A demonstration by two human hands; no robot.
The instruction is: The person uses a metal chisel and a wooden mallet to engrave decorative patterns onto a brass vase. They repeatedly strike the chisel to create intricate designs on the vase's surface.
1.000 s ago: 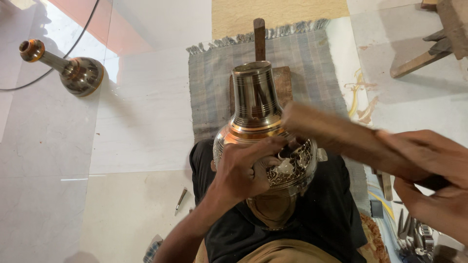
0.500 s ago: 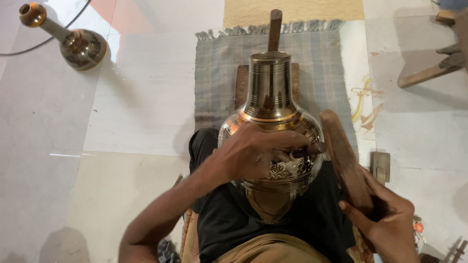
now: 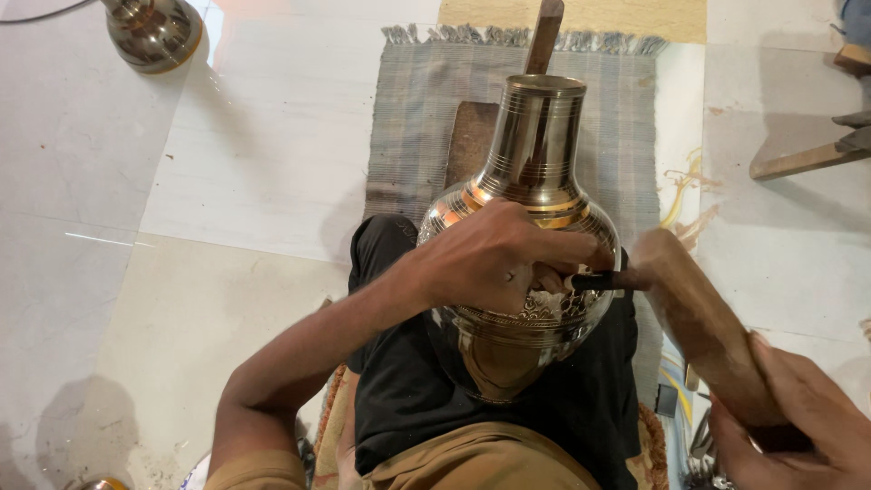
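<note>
Left hand (image 3: 494,259): I pinch a dark chisel (image 3: 599,281) against the brass pot (image 3: 531,181) on my lap.
Right hand (image 3: 798,426): grips wooden mallet (image 3: 699,318).
Change: mallet has swung in from lower right, meeting the chisel head; strike landing.

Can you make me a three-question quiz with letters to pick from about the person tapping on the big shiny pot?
1. Where does the big shiny engraved metal pot rest?
A. on the person's lap
B. on a shelf
C. in a sink

2. What colour is the fringed woven mat on the floor?
A. bright red
B. grey
C. green

3. What is the right hand doing?
A. lying flat and empty
B. gripping a brown wooden mallet
C. holding a cup

Answers:
1. A, the pot sits on the dark cloth over the person's legs.
2. B, its weave is grey with pale fringe.
3. B, its fingers wrap the mallet's handle while the left hand holds a thin dark metal chisel against the pot.
</note>
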